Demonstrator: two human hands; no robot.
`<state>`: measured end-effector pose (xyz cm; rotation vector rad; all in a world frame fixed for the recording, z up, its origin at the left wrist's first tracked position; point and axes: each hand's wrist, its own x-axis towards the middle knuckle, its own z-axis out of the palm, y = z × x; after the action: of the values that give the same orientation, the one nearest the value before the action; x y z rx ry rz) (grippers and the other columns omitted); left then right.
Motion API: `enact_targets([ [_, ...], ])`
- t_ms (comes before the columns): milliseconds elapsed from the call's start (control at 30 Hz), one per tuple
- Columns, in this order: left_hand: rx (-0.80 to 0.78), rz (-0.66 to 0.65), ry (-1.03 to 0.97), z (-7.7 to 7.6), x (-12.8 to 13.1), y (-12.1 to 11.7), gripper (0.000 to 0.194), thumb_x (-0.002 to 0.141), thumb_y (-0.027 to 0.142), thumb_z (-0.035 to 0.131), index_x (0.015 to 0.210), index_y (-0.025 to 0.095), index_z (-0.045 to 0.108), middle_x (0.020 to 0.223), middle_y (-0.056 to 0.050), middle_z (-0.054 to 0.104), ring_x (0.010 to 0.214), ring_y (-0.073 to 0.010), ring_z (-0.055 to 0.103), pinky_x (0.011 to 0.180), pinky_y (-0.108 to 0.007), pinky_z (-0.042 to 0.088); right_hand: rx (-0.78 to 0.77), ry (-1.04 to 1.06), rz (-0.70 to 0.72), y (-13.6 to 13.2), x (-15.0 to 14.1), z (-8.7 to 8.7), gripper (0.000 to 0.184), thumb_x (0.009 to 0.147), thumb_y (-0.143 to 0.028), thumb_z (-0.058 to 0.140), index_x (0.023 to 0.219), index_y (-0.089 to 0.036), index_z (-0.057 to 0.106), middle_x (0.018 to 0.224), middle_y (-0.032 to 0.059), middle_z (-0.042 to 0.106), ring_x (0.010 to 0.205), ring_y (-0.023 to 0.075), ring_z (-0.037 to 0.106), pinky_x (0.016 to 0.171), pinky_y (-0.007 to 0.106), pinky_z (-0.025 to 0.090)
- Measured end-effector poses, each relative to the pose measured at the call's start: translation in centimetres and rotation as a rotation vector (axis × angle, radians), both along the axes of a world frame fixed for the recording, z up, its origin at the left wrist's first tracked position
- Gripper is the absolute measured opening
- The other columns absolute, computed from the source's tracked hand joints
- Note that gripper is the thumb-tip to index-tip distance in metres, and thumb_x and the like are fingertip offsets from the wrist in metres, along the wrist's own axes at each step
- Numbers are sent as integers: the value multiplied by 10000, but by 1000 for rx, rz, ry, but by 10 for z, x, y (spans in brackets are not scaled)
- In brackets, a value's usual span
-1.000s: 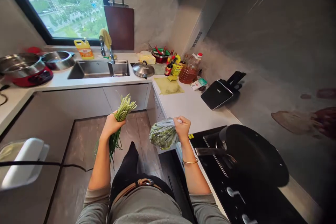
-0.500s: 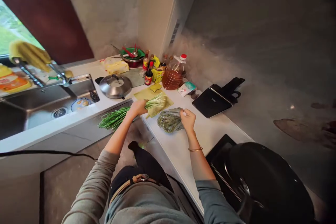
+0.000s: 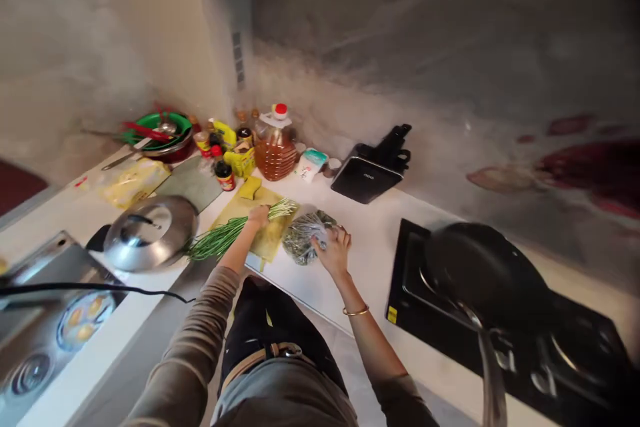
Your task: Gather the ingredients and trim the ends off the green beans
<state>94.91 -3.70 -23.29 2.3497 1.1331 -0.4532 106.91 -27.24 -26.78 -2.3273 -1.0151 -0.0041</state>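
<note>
My left hand (image 3: pixel 259 215) is closed around a bunch of long thin green stalks with pale ends, which look like chives (image 3: pixel 220 238). The pale ends point right over a yellow cloth-like mat (image 3: pixel 273 245), and the green ends hang left toward the pot lid. On the white counter (image 3: pixel 367 247) lies a clear plastic bag of dark greens (image 3: pixel 300 240), just right of the mat. My right hand (image 3: pixel 334 250) is at the bag's gathered side, thumb and fingers spread apart and touching the plastic.
A steel lid (image 3: pixel 150 233) sits by the sink (image 3: pixel 30 327). Behind are an oil jug (image 3: pixel 276 153), sauce bottles (image 3: pixel 225 175), a green basket (image 3: pixel 183 125) and a black knife-and-board holder (image 3: pixel 367 178). To the right, a black wok (image 3: pixel 480 273) stands on the stove (image 3: pixel 400 293).
The view has turned right. The chives have moved over the mat, still in my left hand. The bag now rests on the counter, and my right hand's fingers have gone from a fist to spread.
</note>
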Motion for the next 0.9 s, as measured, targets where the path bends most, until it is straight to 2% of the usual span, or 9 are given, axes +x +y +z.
enact_targets([
  [100,-14,-99,75,-14,8,10,712,694,182,753,1343,48,490,1319,-276,569,1214,-353,585,1008,-417,445,41,106,-116,1,-19,11,537,864,-476,551,1309,-176,533,1473,203,409,1430,409,242,1107,681,195],
  [167,9,-153,120,-18,12,14,946,630,238,825,1437,23,381,1415,-347,454,1356,-453,421,1093,-541,341,93,166,-187,1,-30,19,565,889,-429,516,1400,-193,462,1556,185,317,1476,398,174,1129,670,196],
  [233,65,-148,111,-15,17,11,1059,619,344,849,1484,34,323,1512,-349,325,1465,-479,191,1153,-607,196,173,222,-238,-2,-39,25,547,899,-373,502,1419,-211,457,1578,159,302,1488,359,197,1158,608,230],
  [300,130,-147,-20,-8,22,-2,910,752,401,739,1497,81,326,1562,-282,292,1500,-423,121,1172,-605,158,275,287,-276,-12,-50,30,505,897,-327,507,1388,-208,506,1549,157,362,1470,319,277,1172,542,272],
  [400,160,-189,-446,7,25,-47,535,925,345,481,1416,135,464,1490,-197,460,1450,-323,320,1169,-532,256,430,403,-371,-36,-72,37,396,878,-312,552,1253,-211,629,1442,158,499,1404,291,403,1160,498,323],
  [500,-65,-318,-808,24,24,-119,348,937,365,435,1132,182,657,1214,-152,669,1236,-263,560,1097,-449,398,580,545,-513,-72,-97,49,296,856,-349,614,1120,-246,698,1290,120,621,1286,265,530,1112,474,390],
  [600,-382,-531,-964,48,22,-208,291,925,372,471,1026,194,678,1090,-125,710,1089,-239,635,1020,-421,469,796,675,-682,-122,-119,67,278,851,-421,630,1069,-268,711,1181,72,682,1161,234,611,1020,426,473],
  [767,-815,-876,-884,89,14,-366,234,909,330,501,974,203,687,1021,-98,729,1008,-216,661,950,-375,510,1177,597,-987,-242,-158,93,295,794,-489,685,974,-257,716,1036,36,723,1035,215,649,955,382,512],
  [900,-1011,-1073,-725,91,-2,-496,225,885,331,524,946,205,700,983,-82,737,954,-206,677,910,-346,523,1352,500,-1195,-361,-211,103,324,762,-499,718,967,-248,704,985,38,728,989,215,668,897,370,530],
])
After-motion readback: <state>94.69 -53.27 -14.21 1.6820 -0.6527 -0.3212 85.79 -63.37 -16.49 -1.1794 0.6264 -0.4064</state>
